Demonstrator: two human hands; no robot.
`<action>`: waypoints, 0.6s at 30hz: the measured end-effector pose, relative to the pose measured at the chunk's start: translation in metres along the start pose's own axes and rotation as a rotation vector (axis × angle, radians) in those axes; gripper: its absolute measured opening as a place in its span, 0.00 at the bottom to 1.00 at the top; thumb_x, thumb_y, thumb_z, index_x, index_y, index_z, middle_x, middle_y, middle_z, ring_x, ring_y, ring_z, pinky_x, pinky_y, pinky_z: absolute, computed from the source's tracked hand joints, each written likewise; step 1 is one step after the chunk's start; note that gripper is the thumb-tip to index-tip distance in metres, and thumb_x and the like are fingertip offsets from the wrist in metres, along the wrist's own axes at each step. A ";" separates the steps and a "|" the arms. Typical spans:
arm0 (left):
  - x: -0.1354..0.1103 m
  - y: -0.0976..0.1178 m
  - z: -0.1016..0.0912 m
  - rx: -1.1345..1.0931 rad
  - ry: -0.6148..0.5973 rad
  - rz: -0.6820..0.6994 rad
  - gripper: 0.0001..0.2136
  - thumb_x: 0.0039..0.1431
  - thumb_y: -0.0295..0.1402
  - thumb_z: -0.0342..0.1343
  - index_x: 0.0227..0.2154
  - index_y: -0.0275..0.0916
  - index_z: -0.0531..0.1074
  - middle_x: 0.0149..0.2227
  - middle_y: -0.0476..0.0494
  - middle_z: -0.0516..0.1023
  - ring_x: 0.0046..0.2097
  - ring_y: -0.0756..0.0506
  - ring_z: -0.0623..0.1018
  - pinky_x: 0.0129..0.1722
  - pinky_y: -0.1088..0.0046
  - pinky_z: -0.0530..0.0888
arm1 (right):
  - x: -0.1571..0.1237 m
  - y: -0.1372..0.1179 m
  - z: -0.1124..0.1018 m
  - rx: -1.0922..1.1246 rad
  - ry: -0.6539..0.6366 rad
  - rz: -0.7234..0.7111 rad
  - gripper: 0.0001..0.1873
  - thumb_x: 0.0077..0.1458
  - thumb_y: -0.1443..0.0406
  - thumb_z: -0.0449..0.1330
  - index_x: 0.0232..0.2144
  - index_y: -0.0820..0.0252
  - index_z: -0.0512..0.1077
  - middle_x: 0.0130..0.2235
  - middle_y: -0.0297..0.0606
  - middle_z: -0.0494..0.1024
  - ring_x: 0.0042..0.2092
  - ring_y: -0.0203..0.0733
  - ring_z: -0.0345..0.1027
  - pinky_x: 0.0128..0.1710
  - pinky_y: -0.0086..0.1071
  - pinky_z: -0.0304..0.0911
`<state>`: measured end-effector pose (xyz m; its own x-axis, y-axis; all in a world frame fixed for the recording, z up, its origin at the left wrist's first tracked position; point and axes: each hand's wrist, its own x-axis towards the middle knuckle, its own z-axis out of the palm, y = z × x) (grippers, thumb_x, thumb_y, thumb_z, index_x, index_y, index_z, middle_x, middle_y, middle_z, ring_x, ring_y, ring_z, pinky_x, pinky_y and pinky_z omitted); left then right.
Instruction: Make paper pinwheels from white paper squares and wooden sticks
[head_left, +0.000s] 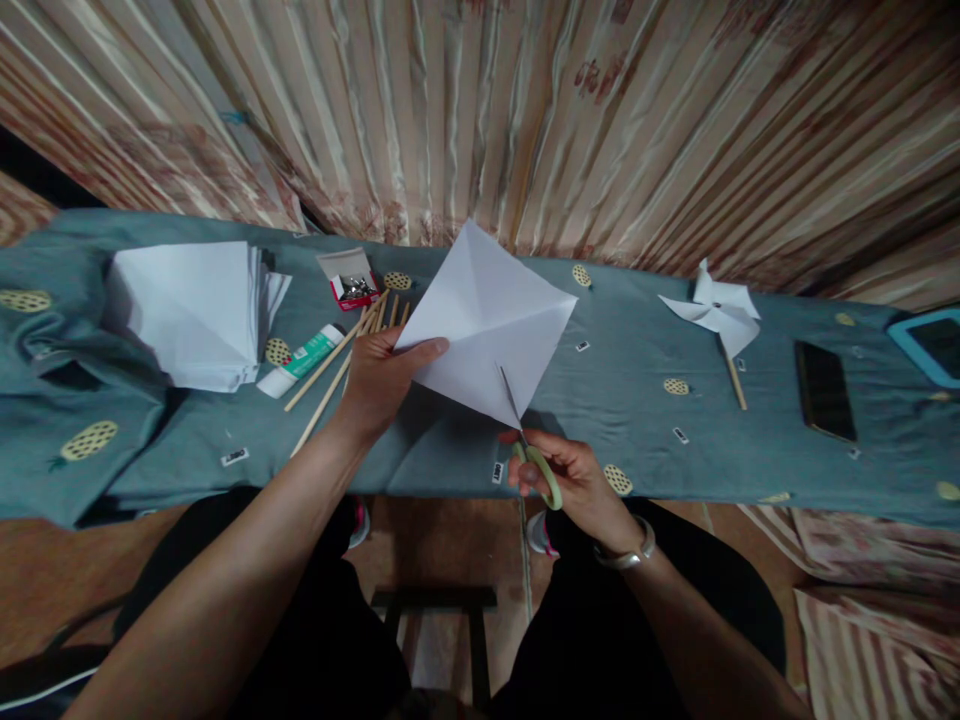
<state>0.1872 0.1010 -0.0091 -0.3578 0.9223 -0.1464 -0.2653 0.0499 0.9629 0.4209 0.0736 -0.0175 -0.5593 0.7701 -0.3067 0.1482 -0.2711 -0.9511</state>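
Observation:
My left hand (382,375) pinches the left corner of a square white sheet of paper (480,310), thumb on top and fingers underneath. Crease lines run across the sheet, and it is held above the cloth with one corner toward me. In my right hand (574,480) is a pair of scissors (544,475) with light green handles, fingers through the loops. Its blades are at the near corner of the paper, one lying over the sheet and pointing toward the middle. The other blade is hidden beneath the paper.
On the blue-green cloth (630,440) lie a stack of white paper (195,310), a glue tube (301,360), wooden sticks (319,415) and a red box of metal pins (354,285). Rightward are a paper pinwheel (720,310), a phone (825,390) and a blue-framed device (934,345). A curtain (480,120) hangs behind.

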 end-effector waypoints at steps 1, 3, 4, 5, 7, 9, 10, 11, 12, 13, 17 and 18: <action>0.000 0.000 0.000 0.002 -0.002 0.001 0.10 0.41 0.33 0.69 0.30 0.40 0.82 0.32 0.47 0.83 0.31 0.45 0.78 0.33 0.69 0.76 | 0.000 0.000 0.000 -0.005 -0.001 -0.005 0.24 0.52 0.50 0.66 0.45 0.58 0.75 0.27 0.32 0.75 0.26 0.33 0.64 0.29 0.29 0.65; 0.000 0.001 0.000 0.007 -0.004 0.002 0.09 0.42 0.33 0.69 0.30 0.40 0.82 0.32 0.47 0.83 0.31 0.46 0.78 0.33 0.70 0.76 | 0.000 0.000 0.000 -0.006 -0.003 -0.010 0.24 0.52 0.50 0.66 0.45 0.58 0.75 0.27 0.32 0.75 0.26 0.33 0.64 0.29 0.29 0.65; 0.000 0.001 0.000 0.009 0.000 0.005 0.09 0.41 0.33 0.69 0.29 0.40 0.82 0.32 0.47 0.83 0.31 0.46 0.78 0.33 0.70 0.76 | 0.000 0.000 0.000 -0.004 -0.002 -0.010 0.24 0.52 0.50 0.66 0.46 0.58 0.75 0.27 0.32 0.74 0.26 0.33 0.64 0.29 0.29 0.65; 0.000 0.001 0.000 0.010 0.004 0.009 0.09 0.41 0.33 0.69 0.29 0.40 0.82 0.31 0.47 0.83 0.31 0.46 0.78 0.33 0.70 0.76 | 0.000 0.000 0.000 -0.001 -0.001 -0.008 0.24 0.52 0.51 0.66 0.46 0.59 0.75 0.27 0.32 0.74 0.26 0.32 0.64 0.29 0.29 0.65; 0.000 0.002 0.001 0.005 0.014 0.012 0.09 0.40 0.32 0.69 0.29 0.40 0.82 0.31 0.48 0.83 0.30 0.46 0.78 0.33 0.70 0.76 | 0.000 0.001 0.000 0.003 0.008 0.004 0.24 0.51 0.51 0.67 0.45 0.59 0.76 0.26 0.31 0.73 0.26 0.32 0.63 0.29 0.29 0.65; 0.001 0.002 0.001 0.008 0.019 0.010 0.09 0.40 0.32 0.69 0.28 0.40 0.82 0.30 0.48 0.83 0.30 0.46 0.78 0.33 0.70 0.76 | 0.000 0.001 0.000 0.013 0.019 0.017 0.24 0.50 0.51 0.67 0.45 0.59 0.76 0.26 0.31 0.73 0.26 0.32 0.63 0.28 0.29 0.65; 0.001 0.001 0.001 0.011 0.018 0.008 0.09 0.40 0.32 0.69 0.28 0.40 0.82 0.30 0.48 0.83 0.30 0.46 0.78 0.33 0.70 0.76 | 0.000 0.001 0.001 0.022 0.024 0.021 0.25 0.50 0.50 0.68 0.45 0.59 0.76 0.26 0.31 0.74 0.26 0.32 0.63 0.28 0.29 0.65; 0.001 0.001 0.001 0.013 0.018 0.008 0.08 0.40 0.32 0.69 0.28 0.40 0.82 0.30 0.48 0.83 0.30 0.47 0.77 0.32 0.70 0.76 | 0.000 0.001 0.001 0.034 0.028 0.024 0.25 0.49 0.50 0.68 0.44 0.59 0.76 0.26 0.31 0.74 0.26 0.32 0.64 0.28 0.29 0.65; 0.001 0.001 0.000 0.012 0.016 0.008 0.08 0.40 0.32 0.69 0.28 0.40 0.82 0.30 0.48 0.83 0.30 0.47 0.77 0.32 0.70 0.76 | 0.000 0.001 0.001 0.046 0.032 0.026 0.24 0.49 0.51 0.68 0.44 0.59 0.76 0.26 0.31 0.74 0.26 0.32 0.64 0.28 0.29 0.65; 0.001 0.001 0.000 0.009 0.013 0.010 0.08 0.41 0.32 0.69 0.28 0.40 0.82 0.30 0.48 0.83 0.30 0.47 0.77 0.32 0.70 0.76 | 0.000 0.001 0.002 0.056 0.035 0.027 0.24 0.49 0.51 0.69 0.44 0.59 0.76 0.26 0.31 0.74 0.25 0.31 0.63 0.27 0.28 0.65; 0.001 0.001 0.000 0.008 0.011 0.016 0.08 0.41 0.32 0.68 0.28 0.40 0.81 0.31 0.47 0.82 0.31 0.46 0.78 0.33 0.69 0.76 | 0.000 0.001 0.003 0.074 0.046 0.031 0.24 0.47 0.51 0.69 0.43 0.59 0.77 0.24 0.30 0.74 0.24 0.31 0.63 0.26 0.28 0.63; 0.001 0.001 0.000 0.015 0.015 0.019 0.08 0.41 0.32 0.68 0.28 0.41 0.81 0.31 0.47 0.82 0.31 0.46 0.78 0.34 0.69 0.76 | 0.001 0.002 0.003 0.076 0.049 0.035 0.24 0.47 0.51 0.70 0.42 0.59 0.77 0.24 0.30 0.73 0.24 0.31 0.63 0.25 0.28 0.63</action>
<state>0.1865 0.1021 -0.0085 -0.3763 0.9172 -0.1309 -0.2450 0.0377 0.9688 0.4184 0.0718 -0.0191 -0.5142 0.7862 -0.3427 0.1031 -0.3400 -0.9347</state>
